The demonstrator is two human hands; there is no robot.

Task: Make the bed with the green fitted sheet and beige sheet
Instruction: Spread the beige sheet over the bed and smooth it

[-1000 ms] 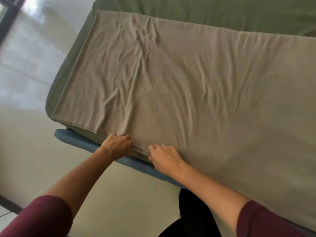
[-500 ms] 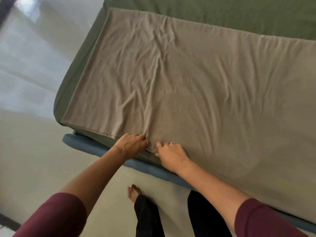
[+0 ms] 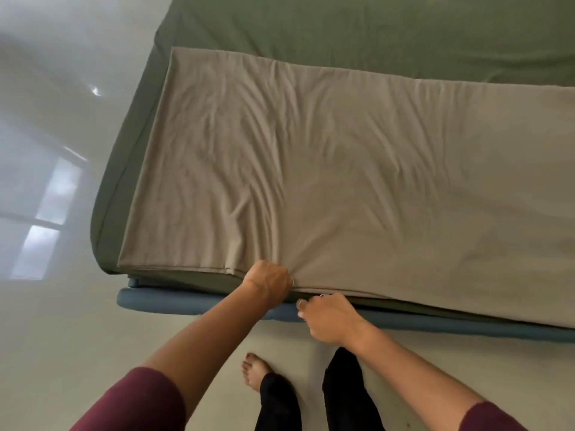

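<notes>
Beige sheet (image 3: 342, 169) folded into a long band, spread flat and creased along the near side of the mattress, near edge running just at the mattress border, far edge straight across the middle of the bed. Underneath, green fitted sheet (image 3: 373, 29) stretched over the mattress, bare beyond the beige band and down the left end, wrapped round the corner there. Left hand (image 3: 269, 279) clenched on the near edge of the beige sheet, knuckles up, fabric gathered into folds fanning away from the grip. Right hand (image 3: 326, 315) just beside it, slightly lower, at the side of the mattress, fingers curled with rings showing; whether cloth lies inside that curl cannot be told, fingertips hidden. Below the mattress, blue padded bed frame (image 3: 193, 301) jutting out along the near side. Maroon sleeves (image 3: 137, 402) pushed up on both forearms. Down on the pale glossy floor (image 3: 62, 337), a bare foot (image 3: 255, 370) and black trouser legs (image 3: 345, 396) close to the frame. Window reflection (image 3: 46, 225) bright on the floor at left.
</notes>
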